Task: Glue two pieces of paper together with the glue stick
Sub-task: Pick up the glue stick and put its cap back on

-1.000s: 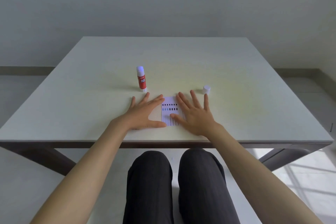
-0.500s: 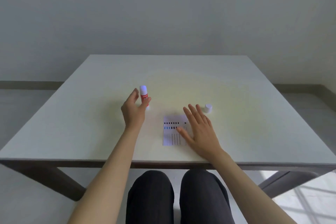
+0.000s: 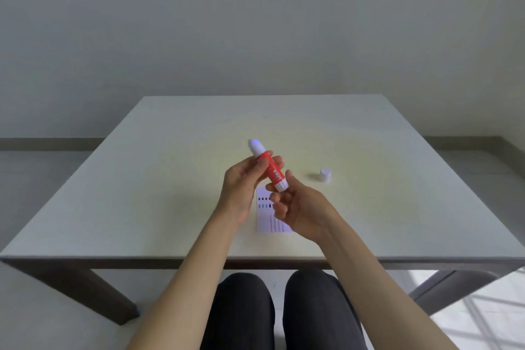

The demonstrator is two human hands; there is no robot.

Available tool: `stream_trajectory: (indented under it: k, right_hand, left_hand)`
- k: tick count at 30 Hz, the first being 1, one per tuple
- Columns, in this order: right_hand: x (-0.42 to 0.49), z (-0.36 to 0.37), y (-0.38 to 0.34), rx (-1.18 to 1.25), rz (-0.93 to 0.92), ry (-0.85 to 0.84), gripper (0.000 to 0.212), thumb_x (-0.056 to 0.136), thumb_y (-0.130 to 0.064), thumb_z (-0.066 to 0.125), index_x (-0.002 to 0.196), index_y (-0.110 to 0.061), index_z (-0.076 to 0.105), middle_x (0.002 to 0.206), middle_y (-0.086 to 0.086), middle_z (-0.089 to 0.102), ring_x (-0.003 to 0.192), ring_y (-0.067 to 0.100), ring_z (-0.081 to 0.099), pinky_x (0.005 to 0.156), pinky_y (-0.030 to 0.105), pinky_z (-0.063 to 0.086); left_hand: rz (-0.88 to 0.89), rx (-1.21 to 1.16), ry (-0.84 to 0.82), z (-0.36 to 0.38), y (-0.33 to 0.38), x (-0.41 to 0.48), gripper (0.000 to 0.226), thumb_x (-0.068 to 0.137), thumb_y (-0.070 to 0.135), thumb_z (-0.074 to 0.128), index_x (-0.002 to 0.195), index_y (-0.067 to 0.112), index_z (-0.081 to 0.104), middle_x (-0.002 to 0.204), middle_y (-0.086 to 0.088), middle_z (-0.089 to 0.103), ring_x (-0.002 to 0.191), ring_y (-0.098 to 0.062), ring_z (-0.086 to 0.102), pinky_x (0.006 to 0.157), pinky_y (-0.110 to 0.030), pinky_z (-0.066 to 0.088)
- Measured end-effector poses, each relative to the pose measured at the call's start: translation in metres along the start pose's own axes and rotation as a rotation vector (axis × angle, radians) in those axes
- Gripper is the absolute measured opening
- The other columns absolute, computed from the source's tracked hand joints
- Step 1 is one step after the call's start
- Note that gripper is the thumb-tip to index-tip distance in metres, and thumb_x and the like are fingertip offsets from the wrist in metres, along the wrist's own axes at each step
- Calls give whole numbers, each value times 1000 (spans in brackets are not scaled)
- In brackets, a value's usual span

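A red glue stick (image 3: pixel 269 165) with its pale tip uncovered is held tilted above the table, tip pointing up and away. My left hand (image 3: pixel 245 182) grips its red body. My right hand (image 3: pixel 295 204) pinches its white bottom end with thumb and fingers. Below the hands, a small white paper (image 3: pixel 268 214) printed with dark marks lies flat near the table's front edge, partly hidden by my right hand. I cannot tell whether it is one sheet or two stacked.
The glue stick's white cap (image 3: pixel 324 174) stands on the table (image 3: pixel 142 193) to the right of my hands. My knees show under the table's front edge. A plain wall rises behind the table.
My left hand went from the paper to the standing glue stick and lifted it. My right hand left the paper and took the stick's bottom end. The camera tilted upward.
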State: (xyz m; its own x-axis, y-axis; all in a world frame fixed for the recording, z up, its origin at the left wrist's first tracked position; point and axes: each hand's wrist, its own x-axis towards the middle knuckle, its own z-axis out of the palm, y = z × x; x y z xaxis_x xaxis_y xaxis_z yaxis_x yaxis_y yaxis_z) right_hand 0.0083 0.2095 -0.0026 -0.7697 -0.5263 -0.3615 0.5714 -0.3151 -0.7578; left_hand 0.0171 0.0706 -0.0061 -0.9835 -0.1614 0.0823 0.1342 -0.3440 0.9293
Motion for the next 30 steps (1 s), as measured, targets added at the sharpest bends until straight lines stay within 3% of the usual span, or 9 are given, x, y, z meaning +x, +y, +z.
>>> stream_trajectory:
  k: [5, 8, 10, 13, 16, 19, 23, 25, 30]
  right_hand:
    - [-2, 1, 18, -518, -699, 293, 18, 87, -24, 63, 79, -9, 56, 63, -7, 62, 56, 8, 54, 56, 13, 45]
    - [-1, -2, 29, -900, -975, 524, 29, 78, -13, 72, 84, -18, 45, 74, -17, 54, 66, 0, 50, 61, 8, 40]
    - [-4, -3, 23, -762, -831, 489, 29, 79, -28, 71, 93, -16, 48, 75, -9, 59, 61, 2, 53, 61, 12, 44]
    - [-14, -1, 3, -173, -146, 119, 61, 90, -59, 39, 94, -3, 63, 62, 9, 65, 45, 19, 54, 50, 26, 47]
    - [-16, -4, 1, 71, -60, -43, 46, 94, -41, 44, 84, -2, 65, 56, 5, 63, 42, 13, 54, 45, 21, 48]
    - [-15, 0, 14, -349, -617, 144, 10, 87, -18, 63, 87, -10, 57, 71, 0, 67, 58, 12, 64, 61, 20, 54]
    - [-8, -6, 30, -1101, -1108, 523, 20, 81, -10, 69, 86, -14, 51, 75, -8, 57, 65, 9, 53, 61, 25, 47]
    - [-10, -5, 31, -998, -1009, 481, 22, 83, -22, 68, 93, -18, 50, 73, -12, 60, 64, 9, 55, 60, 22, 47]
    - [-17, -2, 5, 33, -105, -51, 46, 94, -42, 42, 104, -1, 59, 65, 8, 70, 49, 18, 60, 55, 26, 52]
  left_hand:
    - [20, 0, 40, 12, 10, -7, 13, 80, 24, 68, 90, 17, 74, 93, -6, 77, 95, -23, 72, 85, -29, 53]
    - [20, 2, 46, 21, 9, -11, 9, 82, 20, 68, 87, 18, 76, 93, -6, 77, 97, -26, 71, 91, -34, 52]
    - [34, 21, 64, 22, 9, -12, 11, 85, 16, 65, 86, 18, 75, 92, -6, 77, 96, -26, 71, 94, -38, 50]
    - [44, 36, 62, 19, 13, -13, 11, 86, 14, 64, 86, 17, 74, 89, -4, 77, 93, -24, 72, 90, -35, 50]
    - [54, 36, 45, 18, 17, -15, 11, 84, 20, 66, 83, 20, 76, 90, -4, 77, 93, -24, 72, 90, -34, 52]
    - [67, 41, 61, 19, 19, -14, 11, 83, 16, 67, 81, 20, 77, 89, -4, 77, 92, -26, 72, 92, -37, 52]
    - [51, 69, 64, 21, 17, -16, 11, 82, 17, 69, 79, 21, 78, 85, -2, 77, 87, -22, 72, 90, -34, 53]
    - [58, 80, 78, 19, 16, -16, 9, 80, 18, 70, 79, 21, 78, 84, -1, 78, 85, -20, 72, 90, -34, 52]
    - [46, 59, 95, 13, 16, -17, 7, 78, 20, 72, 77, 22, 79, 84, -1, 78, 86, -21, 73, 88, -34, 53]
